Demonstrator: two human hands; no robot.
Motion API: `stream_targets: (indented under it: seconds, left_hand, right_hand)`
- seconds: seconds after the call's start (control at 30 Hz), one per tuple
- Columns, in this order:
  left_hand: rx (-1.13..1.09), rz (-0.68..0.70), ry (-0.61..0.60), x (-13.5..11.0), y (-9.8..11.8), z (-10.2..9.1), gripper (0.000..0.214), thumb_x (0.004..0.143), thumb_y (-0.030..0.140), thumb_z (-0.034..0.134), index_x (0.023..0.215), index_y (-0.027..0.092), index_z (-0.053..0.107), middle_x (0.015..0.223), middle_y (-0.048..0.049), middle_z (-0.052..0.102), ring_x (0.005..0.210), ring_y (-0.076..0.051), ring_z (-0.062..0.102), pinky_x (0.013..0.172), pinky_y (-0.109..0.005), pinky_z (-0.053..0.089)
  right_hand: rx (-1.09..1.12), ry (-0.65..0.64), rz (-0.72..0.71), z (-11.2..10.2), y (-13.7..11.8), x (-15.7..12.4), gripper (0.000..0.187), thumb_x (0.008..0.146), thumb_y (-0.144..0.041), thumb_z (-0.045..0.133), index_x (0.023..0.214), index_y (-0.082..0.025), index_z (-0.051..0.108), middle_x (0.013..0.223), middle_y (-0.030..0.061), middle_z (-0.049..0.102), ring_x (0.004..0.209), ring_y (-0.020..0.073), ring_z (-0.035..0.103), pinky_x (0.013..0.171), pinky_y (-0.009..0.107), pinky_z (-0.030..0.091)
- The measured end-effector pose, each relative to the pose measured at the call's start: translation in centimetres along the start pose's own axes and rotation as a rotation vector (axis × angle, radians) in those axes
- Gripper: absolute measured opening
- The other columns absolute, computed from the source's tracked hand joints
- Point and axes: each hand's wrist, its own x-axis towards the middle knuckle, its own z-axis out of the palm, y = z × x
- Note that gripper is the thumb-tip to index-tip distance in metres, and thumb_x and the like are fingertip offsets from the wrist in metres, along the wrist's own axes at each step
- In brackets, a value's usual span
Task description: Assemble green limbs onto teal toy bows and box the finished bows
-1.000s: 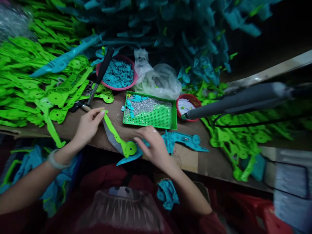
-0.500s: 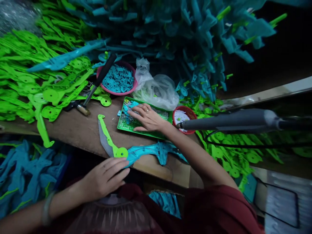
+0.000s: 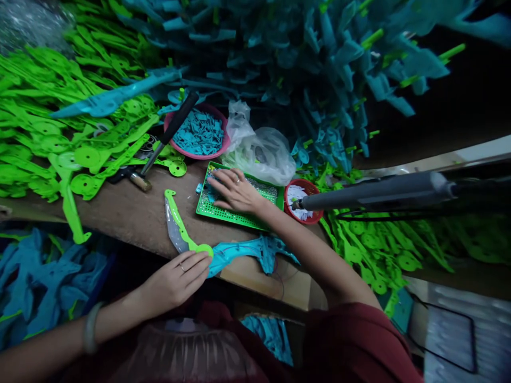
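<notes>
A toy knife made of a green blade piece (image 3: 175, 215) and a teal handle piece (image 3: 247, 250) lies on the wooden bench edge. My left hand (image 3: 175, 282) rests on its round green pivot, fingers stretched flat over it. My right hand (image 3: 235, 190) reaches into the green perforated tray (image 3: 239, 218), fingers bent down among small silvery parts and teal bits; what they hold, if anything, is hidden.
A pink bowl (image 3: 197, 155) of teal bits, a clear plastic bag (image 3: 259, 151) and a small red basket (image 3: 305, 199) stand behind the tray. A hammer (image 3: 159, 146) lies left. Green parts (image 3: 48, 138) and teal parts (image 3: 299, 58) are heaped around. A grey tool (image 3: 383, 194) juts in from the right.
My right hand left the knife and reached up into the green tray. My left hand moved from the blade tip down to the pivot. The view shifted slightly.
</notes>
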Motion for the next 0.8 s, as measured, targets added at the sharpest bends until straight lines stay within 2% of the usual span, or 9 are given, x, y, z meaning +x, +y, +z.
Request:
stream_targets:
  seconds: [0.1,0.2,0.33,0.43,0.53,0.6,0.67,0.73,0.8]
  left_hand:
    - [0.005,0.015,0.004,0.0,-0.1,-0.1,0.033,0.093,0.005,0.041,0.114,0.006,0.067,0.129,-0.0165,0.064,0.121,-0.031,0.059,0.099,-0.043,0.052]
    - [0.021,0.016,0.021,0.0,-0.2,0.0,0.033,0.093,0.005,0.041,0.114,0.007,0.067,0.128,-0.0157,0.065,0.121,-0.029,0.059,0.100,-0.042,0.052]
    - [0.026,0.045,0.039,0.0,-0.3,0.1,0.031,0.092,0.004,0.044,0.113,0.007,0.067,0.129,-0.0162,0.064,0.123,-0.029,0.058,0.101,-0.042,0.052]
    - [0.031,0.070,0.060,-0.1,-0.6,0.4,0.031,0.093,0.005,0.044,0.114,0.005,0.067,0.131,-0.0173,0.063,0.125,-0.030,0.057,0.102,-0.044,0.052]
    - [0.029,0.088,0.061,-0.5,-0.9,0.6,0.031,0.094,0.006,0.043,0.115,0.005,0.066,0.132,-0.0170,0.062,0.126,-0.031,0.056,0.102,-0.044,0.052]
    - [0.024,0.089,0.060,-0.9,-1.1,0.5,0.032,0.095,0.005,0.042,0.116,0.004,0.066,0.133,-0.0165,0.062,0.125,-0.031,0.057,0.101,-0.043,0.053]
    - [-0.007,0.076,0.075,-1.1,-1.3,0.1,0.029,0.096,0.008,0.044,0.115,0.006,0.066,0.132,-0.0149,0.063,0.124,-0.029,0.058,0.100,-0.042,0.053]
    - [-0.075,0.052,0.100,-0.7,-1.6,-0.7,0.025,0.097,0.013,0.048,0.113,0.007,0.066,0.127,-0.0132,0.066,0.122,-0.027,0.060,0.100,-0.041,0.053]
    - [-0.150,0.021,0.131,0.8,-2.4,-1.4,0.024,0.098,0.019,0.051,0.114,0.008,0.065,0.123,-0.0121,0.068,0.120,-0.024,0.061,0.101,-0.040,0.052]
  right_hand:
    - [-0.045,0.017,0.030,0.1,-0.4,0.1,0.079,0.091,-0.066,0.042,0.153,-0.018,0.028,0.157,0.0157,0.034,0.144,0.0346,0.030,0.119,0.055,0.018]
    - [-0.100,0.013,-0.015,0.3,-1.2,0.5,0.073,0.095,-0.063,0.035,0.152,-0.018,0.029,0.156,0.0159,0.036,0.144,0.0320,0.030,0.118,0.053,0.020]
    - [-0.163,0.116,-0.039,1.0,-1.8,1.9,0.077,0.094,-0.063,0.037,0.151,-0.013,0.029,0.150,0.0199,0.041,0.139,0.0325,0.035,0.116,0.052,0.025]
    - [-0.224,0.219,-0.051,1.3,-1.4,2.5,0.063,0.097,-0.050,0.043,0.148,-0.015,0.035,0.144,0.0179,0.047,0.135,0.0307,0.040,0.113,0.051,0.031]
    - [-0.285,0.519,0.098,0.9,-2.1,0.1,0.050,0.095,-0.030,0.051,0.141,-0.013,0.043,0.128,0.0190,0.056,0.120,0.0294,0.051,0.099,0.048,0.044]
    - [-0.304,0.744,0.074,0.4,-4.0,-3.7,0.045,0.090,-0.020,0.059,0.134,-0.017,0.050,0.110,0.0136,0.063,0.102,0.0250,0.059,0.084,0.041,0.050]
    - [-0.316,0.925,-0.006,0.0,-6.7,-8.5,0.037,0.083,-0.021,0.067,0.119,-0.026,0.062,0.091,0.0028,0.064,0.080,0.0180,0.060,0.069,0.033,0.050]
    - [-0.259,1.145,0.127,-0.1,-8.9,-12.6,0.025,0.080,-0.024,0.069,0.105,-0.028,0.066,0.077,-0.0027,0.058,0.063,0.0130,0.054,0.059,0.028,0.047]
    - [-0.107,1.367,0.376,0.1,-9.9,-14.9,0.018,0.085,-0.021,0.059,0.103,-0.025,0.065,0.074,-0.0031,0.055,0.056,0.0112,0.049,0.054,0.026,0.042]
